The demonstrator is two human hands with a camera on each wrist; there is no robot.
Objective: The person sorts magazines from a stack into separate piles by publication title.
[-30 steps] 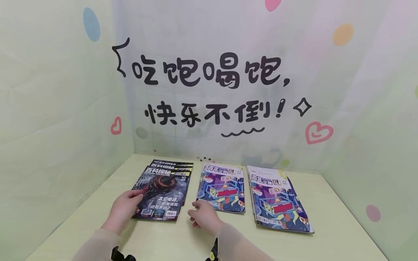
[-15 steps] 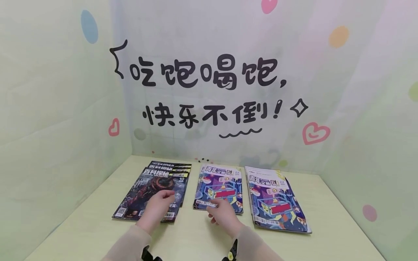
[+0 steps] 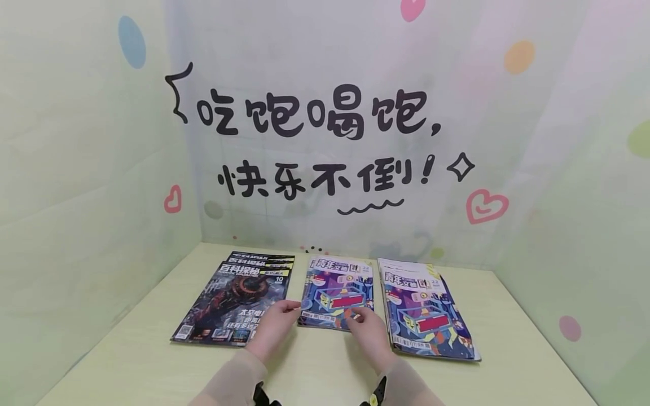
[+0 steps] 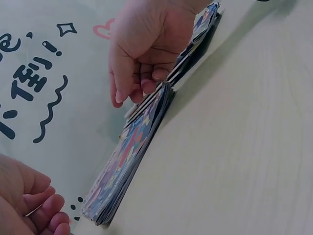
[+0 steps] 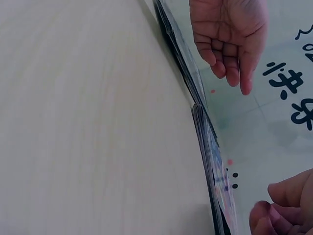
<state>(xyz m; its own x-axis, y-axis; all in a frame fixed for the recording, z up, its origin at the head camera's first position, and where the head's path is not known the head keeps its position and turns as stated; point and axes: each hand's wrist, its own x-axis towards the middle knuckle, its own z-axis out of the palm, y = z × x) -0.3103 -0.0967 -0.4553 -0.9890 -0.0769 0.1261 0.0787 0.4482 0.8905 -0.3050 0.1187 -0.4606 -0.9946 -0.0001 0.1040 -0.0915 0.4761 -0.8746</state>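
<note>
Three stacks of magazines lie in a row on a pale table. My left hand (image 3: 276,327) is between the dark-covered magazines (image 3: 218,307) on the left and the middle purple-blue magazines (image 3: 337,293). Its fingers are extended near the middle stack's left edge; whether they touch cannot be told. My right hand (image 3: 370,335) hovers by the middle stack's lower right corner, fingers loosely curled and holding nothing. In the left wrist view, the left hand (image 4: 32,203) and right hand (image 4: 151,49) stay apart from the stack's (image 4: 132,156) top. The right wrist view shows both hands without a magazine in them.
A third stack of purple-blue magazines (image 3: 424,318) lies to the right, its lower sheets fanned slightly. Fabric walls with printed lettering (image 3: 325,175) enclose the table (image 3: 167,378) at the back and both sides.
My left hand has left the left edge of the dark magazines and swung right across them to the middle stack. My right hand has shifted right, to that stack's lower right corner.
</note>
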